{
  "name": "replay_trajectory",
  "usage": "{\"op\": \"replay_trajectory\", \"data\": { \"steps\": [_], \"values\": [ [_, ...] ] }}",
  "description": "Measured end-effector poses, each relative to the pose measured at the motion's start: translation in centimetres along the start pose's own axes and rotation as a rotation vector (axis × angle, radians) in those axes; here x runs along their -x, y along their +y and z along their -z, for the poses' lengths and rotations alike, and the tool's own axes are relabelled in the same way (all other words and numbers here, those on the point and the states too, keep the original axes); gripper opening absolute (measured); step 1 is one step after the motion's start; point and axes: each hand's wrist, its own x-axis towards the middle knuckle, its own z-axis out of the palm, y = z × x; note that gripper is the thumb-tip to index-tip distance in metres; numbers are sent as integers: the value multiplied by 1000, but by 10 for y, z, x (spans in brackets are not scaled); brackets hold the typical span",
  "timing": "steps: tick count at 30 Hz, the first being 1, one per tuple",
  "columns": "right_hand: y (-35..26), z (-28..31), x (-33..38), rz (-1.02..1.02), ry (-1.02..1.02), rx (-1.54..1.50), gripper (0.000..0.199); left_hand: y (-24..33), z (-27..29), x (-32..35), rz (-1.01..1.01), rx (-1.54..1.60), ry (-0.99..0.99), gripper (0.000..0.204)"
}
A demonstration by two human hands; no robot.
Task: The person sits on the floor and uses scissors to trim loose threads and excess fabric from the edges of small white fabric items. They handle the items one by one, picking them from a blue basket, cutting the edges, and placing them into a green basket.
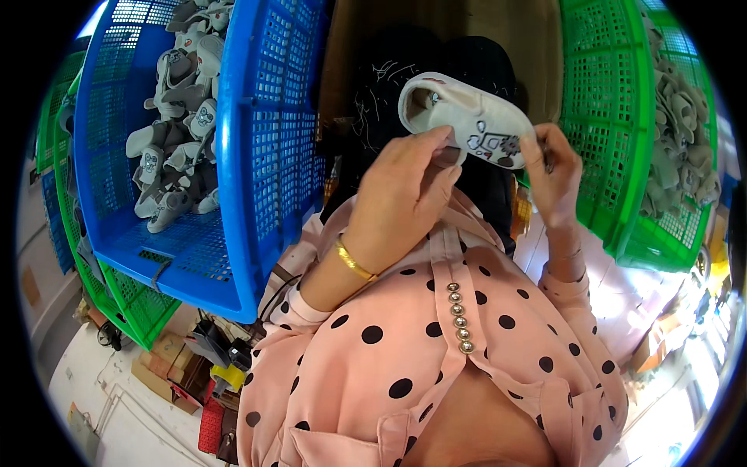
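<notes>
A small off-white fabric shoe upper (481, 117) with dark embroidered motifs is held up in front of me, its round opening toward the left. My left hand (398, 194), a gold bangle at its wrist, pinches the near edge of the opening, where a loose strip hangs between thumb and fingers. My right hand (557, 173) grips the other end, thumb against the patterned toe. Whatever its fingertips touch behind the toe is hidden.
At my left stands a tall blue basket (272, 117) with several similar shoe uppers (179, 132). A green basket (607, 117) with a heap of grey-beige fabric pieces (673, 132) is at my right. Loose threads (389, 74) lie on dark cloth beyond the shoe upper.
</notes>
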Motion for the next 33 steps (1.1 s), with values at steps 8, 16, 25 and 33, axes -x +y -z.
{"op": "replay_trajectory", "data": {
  "steps": [8, 16, 25, 33],
  "values": [
    [-6, -18, 15, 344, -22, 195, 22, -18, -26, 4, 95, -102, 16, 63],
    [-6, -34, 26, 346, -50, 128, 16, -45, -34, -11, 190, 582, -42, 57],
    [-8, -13, 22, -294, -132, -572, 36, -45, -16, -13, -171, 89, -213, 46],
    [-28, -20, -9, 304, -309, 162, 41, -36, -15, -7, -302, -161, -269, 46]
  ]
}}
